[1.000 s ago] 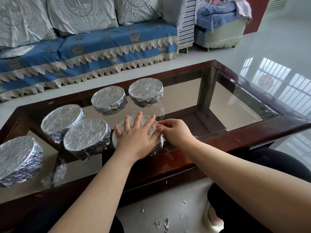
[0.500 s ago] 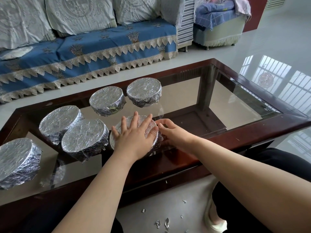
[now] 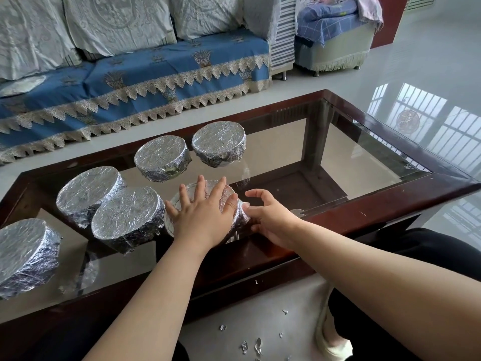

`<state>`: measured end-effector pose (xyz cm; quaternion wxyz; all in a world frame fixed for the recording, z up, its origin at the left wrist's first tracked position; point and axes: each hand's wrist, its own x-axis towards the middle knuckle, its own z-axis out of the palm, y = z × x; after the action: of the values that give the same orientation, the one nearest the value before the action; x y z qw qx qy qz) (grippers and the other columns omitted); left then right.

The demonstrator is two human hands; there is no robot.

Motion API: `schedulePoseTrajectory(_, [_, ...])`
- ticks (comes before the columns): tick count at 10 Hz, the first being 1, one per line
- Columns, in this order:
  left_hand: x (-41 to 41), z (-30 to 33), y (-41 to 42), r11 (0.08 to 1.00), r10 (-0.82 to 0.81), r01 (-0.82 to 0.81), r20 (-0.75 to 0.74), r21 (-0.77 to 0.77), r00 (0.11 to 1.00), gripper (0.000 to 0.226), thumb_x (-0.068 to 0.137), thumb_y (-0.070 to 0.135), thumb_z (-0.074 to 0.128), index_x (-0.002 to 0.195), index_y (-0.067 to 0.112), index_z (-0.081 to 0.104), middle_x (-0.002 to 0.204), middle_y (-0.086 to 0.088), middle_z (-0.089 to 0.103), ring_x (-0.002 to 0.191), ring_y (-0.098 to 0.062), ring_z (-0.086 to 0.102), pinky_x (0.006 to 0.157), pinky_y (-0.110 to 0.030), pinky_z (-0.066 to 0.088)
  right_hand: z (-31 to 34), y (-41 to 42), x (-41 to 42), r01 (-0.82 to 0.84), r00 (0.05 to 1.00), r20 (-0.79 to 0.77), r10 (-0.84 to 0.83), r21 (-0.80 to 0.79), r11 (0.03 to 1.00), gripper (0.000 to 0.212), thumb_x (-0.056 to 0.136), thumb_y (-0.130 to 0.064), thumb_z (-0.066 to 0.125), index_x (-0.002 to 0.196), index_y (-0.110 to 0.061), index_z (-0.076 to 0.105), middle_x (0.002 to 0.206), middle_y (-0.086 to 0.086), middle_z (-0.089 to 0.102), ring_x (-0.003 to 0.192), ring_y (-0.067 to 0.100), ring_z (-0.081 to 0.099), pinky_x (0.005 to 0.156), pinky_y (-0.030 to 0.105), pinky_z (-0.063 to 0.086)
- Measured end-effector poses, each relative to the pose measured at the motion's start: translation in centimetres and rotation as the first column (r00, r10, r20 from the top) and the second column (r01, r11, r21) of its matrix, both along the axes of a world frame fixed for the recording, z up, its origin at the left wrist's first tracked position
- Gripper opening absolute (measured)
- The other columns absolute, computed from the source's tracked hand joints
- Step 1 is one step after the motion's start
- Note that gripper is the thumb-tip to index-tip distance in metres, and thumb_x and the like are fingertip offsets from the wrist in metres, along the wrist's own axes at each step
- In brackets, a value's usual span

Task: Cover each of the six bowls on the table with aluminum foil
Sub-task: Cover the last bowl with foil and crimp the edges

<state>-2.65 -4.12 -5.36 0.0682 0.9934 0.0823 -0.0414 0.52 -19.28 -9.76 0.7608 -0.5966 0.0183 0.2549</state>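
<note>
Six bowls wrapped in crinkled aluminum foil stand on the glass-topped table. My left hand presses flat, fingers spread, on top of the nearest bowl by the front edge. My right hand is at that bowl's right side. Its fingers are loosely curved and its thumb touches the foil wall, while the index finger is lifted off. The other covered bowls lie at the back right, back middle, left, left of my hand and far left.
Small foil scraps litter the floor by my foot. A sofa with a blue cover runs behind the table, with a round foil piece on its left seat. A covered stool stands at the back right.
My right hand has slid from the bowl's rim down its right side and its index finger has lifted off the foil. My left hand stays flat on top.
</note>
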Motion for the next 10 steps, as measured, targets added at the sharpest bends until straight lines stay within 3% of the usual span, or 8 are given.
schedulePoseTrajectory(2, [-0.1, 0.2, -0.2, 1.0, 0.008, -0.008, -0.003, 0.0, 1.0, 0.063, 0.093, 0.073, 0.007, 0.153, 0.054, -0.001, 0.167, 0.004, -0.011, 0.151, -0.036, -0.014, 0.114, -0.066, -0.009, 0.0, 0.9, -0.1, 0.126, 0.992, -0.01, -0.126, 0.025, 0.992, 0.022, 0.098, 0.003, 0.042, 0.096, -0.015, 0.053, 0.074, 0.004, 0.05, 0.061, 0.011, 0.044, 0.054, 0.022, 0.04])
schedulePoseTrajectory(3, [-0.1, 0.2, -0.2, 1.0, 0.012, -0.012, 0.001, -0.002, 1.0, 0.063, 0.093, 0.073, 0.008, 0.153, 0.054, 0.0, 0.167, 0.003, -0.01, 0.151, -0.036, -0.013, 0.114, -0.066, -0.008, 0.2, 1.4, -0.2, 0.14, 0.99, -0.037, -0.138, 0.047, 0.989, 0.031, 0.099, 0.005, 0.035, 0.088, -0.012, 0.058, 0.075, 0.004, 0.05, 0.063, 0.011, 0.045, 0.058, 0.023, 0.039])
schedulePoseTrajectory(6, [-0.1, 0.2, -0.2, 1.0, 0.014, -0.014, 0.001, 0.001, 1.0, 0.063, 0.093, 0.072, 0.008, 0.153, 0.054, -0.001, 0.167, 0.003, -0.009, 0.152, -0.036, -0.012, 0.114, -0.066, -0.007, -0.6, 1.4, -0.3, 0.125, 0.991, -0.074, -0.111, 0.235, 0.964, 0.024, 0.099, 0.0, 0.043, 0.113, 0.002, 0.062, 0.083, 0.007, 0.065, 0.071, 0.014, 0.058, 0.068, 0.023, 0.045])
schedulePoseTrajectory(8, [-0.1, 0.2, -0.3, 1.0, 0.015, -0.015, 0.0, 0.003, 1.0, 0.063, 0.093, 0.073, 0.007, 0.153, 0.054, -0.001, 0.167, 0.003, -0.009, 0.152, -0.036, -0.012, 0.114, -0.066, -0.007, -0.6, 1.9, -0.6, 0.135, 0.991, -0.013, -0.134, 0.14, 0.981, 0.023, 0.101, -0.007, 0.046, 0.107, 0.001, 0.066, 0.086, 0.008, 0.067, 0.076, 0.015, 0.06, 0.076, 0.029, 0.048])
schedulePoseTrajectory(10, [-0.1, 0.2, -0.2, 1.0, 0.017, -0.017, 0.0, 0.002, 1.0, 0.062, 0.094, 0.072, 0.008, 0.153, 0.054, -0.001, 0.167, 0.003, -0.009, 0.152, -0.036, -0.012, 0.114, -0.066, -0.008, -0.5, 2.6, -1.3, 0.215, 0.973, 0.084, -0.216, 0.015, 0.976, 0.021, 0.098, -0.021, 0.055, 0.092, -0.006, 0.068, 0.077, 0.004, 0.067, 0.067, 0.012, 0.06, 0.067, 0.027, 0.051])
